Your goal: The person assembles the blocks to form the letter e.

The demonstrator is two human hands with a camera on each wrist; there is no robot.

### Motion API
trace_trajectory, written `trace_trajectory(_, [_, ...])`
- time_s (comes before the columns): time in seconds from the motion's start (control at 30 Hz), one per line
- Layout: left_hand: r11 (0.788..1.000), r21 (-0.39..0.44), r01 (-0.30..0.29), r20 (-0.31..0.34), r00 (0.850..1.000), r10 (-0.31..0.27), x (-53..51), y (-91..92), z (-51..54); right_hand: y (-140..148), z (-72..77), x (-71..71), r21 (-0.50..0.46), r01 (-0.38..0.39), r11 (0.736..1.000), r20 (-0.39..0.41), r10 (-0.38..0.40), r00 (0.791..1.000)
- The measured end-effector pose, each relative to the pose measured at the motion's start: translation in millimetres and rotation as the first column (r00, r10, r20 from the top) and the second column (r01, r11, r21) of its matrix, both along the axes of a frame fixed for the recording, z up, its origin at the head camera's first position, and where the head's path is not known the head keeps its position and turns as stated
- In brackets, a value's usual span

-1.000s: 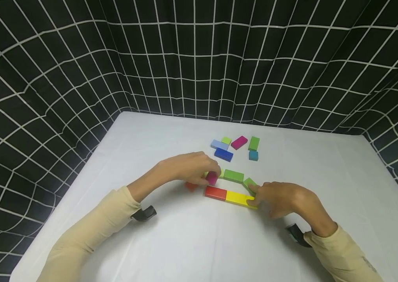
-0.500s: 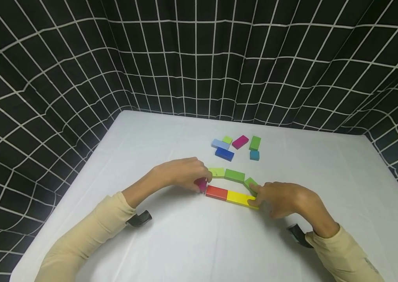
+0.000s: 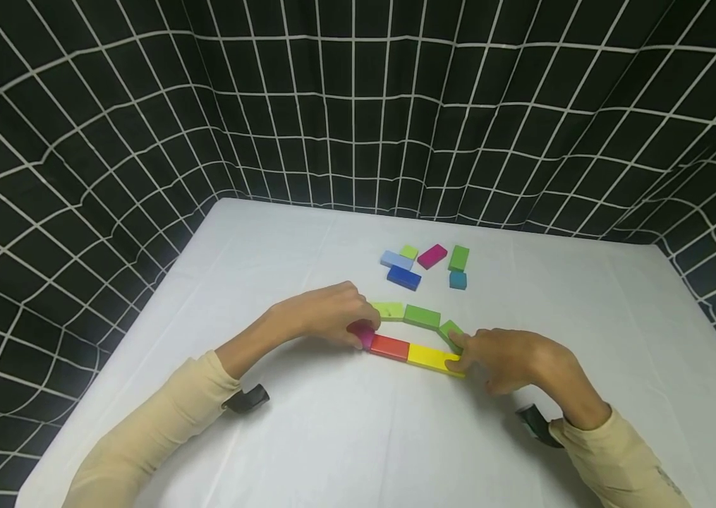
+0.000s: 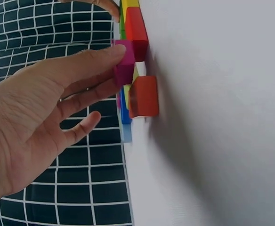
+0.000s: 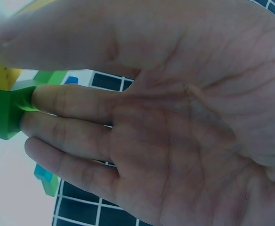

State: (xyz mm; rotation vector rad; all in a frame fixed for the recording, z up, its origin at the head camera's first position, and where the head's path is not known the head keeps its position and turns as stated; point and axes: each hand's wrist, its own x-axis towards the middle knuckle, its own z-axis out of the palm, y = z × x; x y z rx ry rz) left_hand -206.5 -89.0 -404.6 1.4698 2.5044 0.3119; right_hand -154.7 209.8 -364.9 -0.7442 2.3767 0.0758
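Note:
My left hand (image 3: 332,314) pinches a magenta block (image 4: 125,70) between thumb and fingers, at the left end of a red block (image 3: 389,347). The red block lies end to end with a yellow block (image 3: 427,358). My right hand (image 3: 519,360) rests its thumb on the yellow block's right end, while its straight fingers touch an angled green block (image 5: 5,113). Behind this row lie another green block (image 3: 422,316) and a light green block (image 3: 389,310), forming a shallow arc. An orange-red block (image 4: 147,96) stands near the left fingers, hidden by the hand in the head view.
Farther back lie a dark blue block (image 3: 404,277), a pale blue block (image 3: 396,260), a small lime block (image 3: 409,251), a magenta block (image 3: 432,256), a green block (image 3: 458,257) and a teal cube (image 3: 458,280). Black grid-patterned curtain (image 3: 358,106) surrounds the white table (image 3: 307,437).
My left hand has carried the magenta block left and toward me, from beside the light green block to the red block's left end. The right hand stays in place.

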Motion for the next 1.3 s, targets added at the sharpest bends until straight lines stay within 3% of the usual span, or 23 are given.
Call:
trace_trajectory(0.43, [0.997,-0.027,-0.076,-0.022,0.997,0.075,6.4,-3.6,-7.4,-1,-0.6,1.1,-0.006,0.023,1.0,0.001,-0.023,1.0])
trace_trajectory(1.0, [0.998,0.006,-0.063,-0.052,0.997,0.063,9.2,-2.7,-13.9,-1,0.6,1.0,-0.011,0.018,1.0,0.002,-0.018,1.0])
trace_trajectory(1.13, [0.99,0.018,-0.142,-0.047,0.989,0.142,7.7,-7.5,-10.4,0,1.0,1.0,-0.013,0.009,1.0,0.002,-0.009,1.0])
trace_trajectory(1.23, [0.969,-0.001,-0.248,-0.041,0.968,0.248,5.6,-13.2,-7.9,0,1.4,0.7,-0.013,0.001,1.0,0.003,-0.001,1.0])
trace_trajectory(1.3, [0.958,-0.019,-0.287,-0.022,0.958,0.286,3.9,-16.3,-7.9,0,1.7,0.7,-0.012,-0.003,1.0,0.005,0.003,1.0])
